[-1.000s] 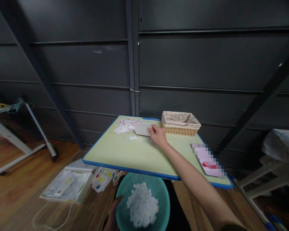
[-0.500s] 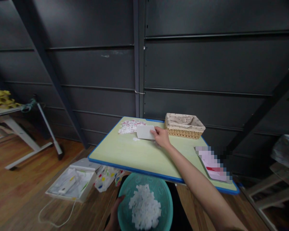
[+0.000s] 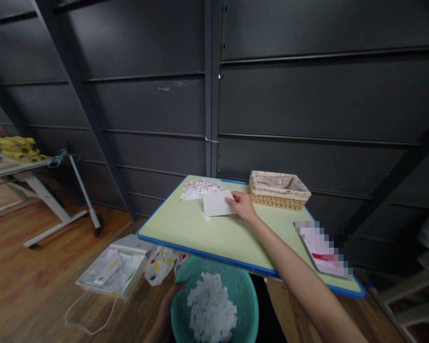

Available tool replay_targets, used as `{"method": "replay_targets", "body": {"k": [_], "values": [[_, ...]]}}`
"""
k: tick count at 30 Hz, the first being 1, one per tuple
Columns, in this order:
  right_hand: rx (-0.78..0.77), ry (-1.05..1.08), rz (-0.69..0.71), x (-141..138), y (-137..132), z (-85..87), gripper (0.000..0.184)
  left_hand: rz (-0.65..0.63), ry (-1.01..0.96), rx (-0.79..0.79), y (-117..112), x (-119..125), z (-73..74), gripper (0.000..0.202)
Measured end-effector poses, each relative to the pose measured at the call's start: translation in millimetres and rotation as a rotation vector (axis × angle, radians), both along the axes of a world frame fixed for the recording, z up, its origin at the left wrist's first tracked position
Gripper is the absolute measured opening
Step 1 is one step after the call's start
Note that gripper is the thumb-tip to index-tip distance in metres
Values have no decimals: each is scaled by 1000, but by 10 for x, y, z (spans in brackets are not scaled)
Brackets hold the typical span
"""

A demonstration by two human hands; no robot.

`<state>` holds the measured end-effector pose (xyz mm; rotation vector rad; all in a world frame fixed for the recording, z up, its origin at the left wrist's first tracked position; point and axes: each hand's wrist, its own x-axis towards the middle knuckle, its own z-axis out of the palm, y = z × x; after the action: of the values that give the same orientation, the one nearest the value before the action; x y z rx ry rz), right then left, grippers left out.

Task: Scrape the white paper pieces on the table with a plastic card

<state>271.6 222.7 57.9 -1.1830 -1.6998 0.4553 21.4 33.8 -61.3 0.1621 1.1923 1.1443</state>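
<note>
- Pinching a white card (image 3: pixel 217 204) by its right end, thumb in front and fingers mostly behind it, the right hand (image 3: pixel 243 206) is near the centre of the frame, over the pale green tabletop (image 3: pixel 168 229).
- At bottom centre, the left hand (image 3: pixel 170 294) is at the left rim of a green basin (image 3: pixel 249 291); a digit overlaps that rim, but the rest is dim and partly hidden, so I cannot tell how firmly it grips.
- Judging by what lies where, a good share is done: a broad heap of white paper scraps (image 3: pixel 212 309) sits inside the basin.
- What seems left is on the tabletop: a loose pile of white and pinkish scraps (image 3: pixel 199 186) just beyond the card, toward the table's far left corner, and a small scrap (image 3: pixel 206 217) by the card's lower edge.
- Right of centre, a cloth-lined wicker basket (image 3: pixel 277 199) stands beyond the right hand; its floor cannot be seen, so whether it holds anything is unclear.
- Toward the lower right, a partly pixelated pink item (image 3: pixel 323 255) lies apart from the scraps.
</note>
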Motion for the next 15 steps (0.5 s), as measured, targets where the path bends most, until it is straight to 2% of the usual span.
{"method": "replay_targets", "body": {"k": [4, 6, 9, 15], "values": [[-47, 58, -13, 19, -12, 49, 36, -41, 22, 4, -26, -10, 208, 50], [-87, 72, 16, 25, -25, 73, 35, 14, 71, 31, -24, -22, 312, 53], [-157, 131, 73, 33, -29, 88, 35, 3, 68, 47, -33, -46, 446, 54], [-177, 223, 78, 36, 12, 53, 38, -43, 73, 51, -43, -88, 561, 66]]}}
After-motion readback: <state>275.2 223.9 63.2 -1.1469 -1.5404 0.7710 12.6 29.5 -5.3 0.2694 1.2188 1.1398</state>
